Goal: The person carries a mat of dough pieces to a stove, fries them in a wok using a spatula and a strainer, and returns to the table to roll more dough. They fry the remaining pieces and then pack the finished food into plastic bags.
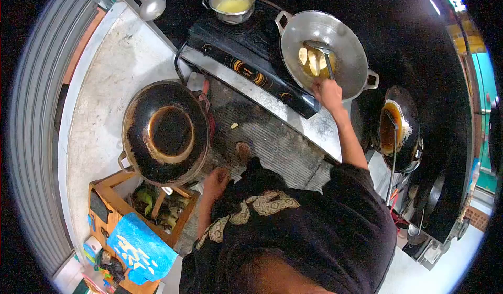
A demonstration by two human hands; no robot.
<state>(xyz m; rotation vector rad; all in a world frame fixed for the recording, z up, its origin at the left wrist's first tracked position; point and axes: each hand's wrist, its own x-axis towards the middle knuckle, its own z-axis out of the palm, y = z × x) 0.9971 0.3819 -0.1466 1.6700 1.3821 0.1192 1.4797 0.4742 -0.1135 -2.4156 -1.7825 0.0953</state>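
Note:
My right hand (329, 92) is closed around the handle of a metal spatula (329, 58). The spatula's blade rests inside a large grey wok (348, 48), against several pale yellow pieces of food (313, 62) lying in a little oil. This wok sits on the right side of a black gas stove (246, 66), and my hand is over its near rim. My left hand (216, 183) hangs low beside my body with its fingers curled in, and I see nothing in it. Close to it is the edge of a big blackened wok (170, 129).
A metal pot of yellow liquid (233, 6) stands on the stove's left side. A ladle (152, 8) lies at upper left. To the right is a dark wok with brown oil (390, 131) and a long-handled utensil. A blue bag (141, 249) lies on a wooden table at lower left.

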